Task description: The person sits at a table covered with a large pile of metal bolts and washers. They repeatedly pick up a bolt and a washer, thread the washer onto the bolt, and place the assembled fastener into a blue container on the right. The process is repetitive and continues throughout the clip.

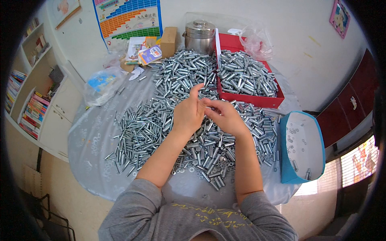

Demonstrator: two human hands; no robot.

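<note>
My left hand [188, 115] and my right hand [228, 118] meet above the middle of a wide pile of metal expansion bolts [148, 128]. On the left, one finger points up while the others curl in toward the right hand's fingertips. The right hand is closed in a pinch against them. Whatever sits between the fingers is too small or hidden to make out. Loose washers [191, 170] and short sleeves lie at the pile's near edge. Behind my right hand stands a red box [251, 100] filled with more bolts.
A blue fabric bin [286, 160] at the table's right holds washers and a few bolts. At the back are a steel pot [200, 34], a brown carton [169, 41] and booklets [150, 54]. A plastic bag [103, 85] lies at the left on the grey tablecloth [90, 148].
</note>
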